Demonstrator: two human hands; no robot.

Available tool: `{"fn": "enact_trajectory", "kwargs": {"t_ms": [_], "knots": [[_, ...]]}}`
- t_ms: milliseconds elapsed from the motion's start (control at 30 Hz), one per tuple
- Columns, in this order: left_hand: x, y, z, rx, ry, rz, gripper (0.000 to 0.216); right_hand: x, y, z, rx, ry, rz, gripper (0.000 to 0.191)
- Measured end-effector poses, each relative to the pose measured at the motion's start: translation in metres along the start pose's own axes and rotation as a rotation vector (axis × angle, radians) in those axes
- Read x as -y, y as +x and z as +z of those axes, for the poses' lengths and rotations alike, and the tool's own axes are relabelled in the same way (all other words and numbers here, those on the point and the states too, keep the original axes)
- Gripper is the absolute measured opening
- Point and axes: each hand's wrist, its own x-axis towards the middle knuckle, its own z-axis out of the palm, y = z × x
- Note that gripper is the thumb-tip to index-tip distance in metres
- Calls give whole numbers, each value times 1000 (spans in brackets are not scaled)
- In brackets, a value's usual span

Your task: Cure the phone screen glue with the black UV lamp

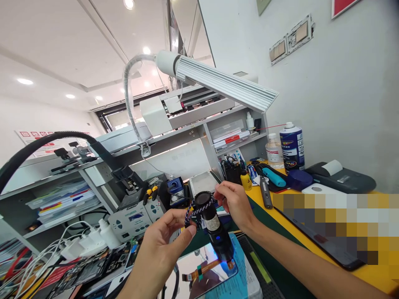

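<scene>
A black flashlight [215, 231] stands head-down and tilted on a glossy phone screen [187, 265], giving off blue light at its lower end. An orange flex cable [208, 266] with a green strip lies over the screen. The dark-and-white braided wrist cord [188, 216] loops around the flashlight's upper end. My left hand [166, 238] pinches the cord's left side between thumb and fingers. To the right of the flashlight's top, my right hand [234, 203] is closed, its curled fingers at the cord's other side. Its fingertips are partly hidden.
A light-blue box [245, 265] lies beneath the screen. Loose phone boards and white cables crowd the left. A grey soldering station [134, 220] stands behind. To the right are a spray can [292, 147], a black phone [321, 238] and a printer [343, 176]. A lamp [224, 81] hangs overhead.
</scene>
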Motion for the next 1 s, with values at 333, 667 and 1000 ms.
{"fn": "enact_trajectory", "kwargs": {"t_ms": [333, 667, 1000], "knots": [[2, -2, 8, -52, 15, 7, 33, 9, -7, 1, 160, 93, -115, 45], [20, -11, -4, -26, 107, -41, 23, 13, -10, -1, 232, 170, -136, 42], [46, -31, 1, 6, 314, 175, 20, 37, -17, -4, 533, 267, 7, 59]]}}
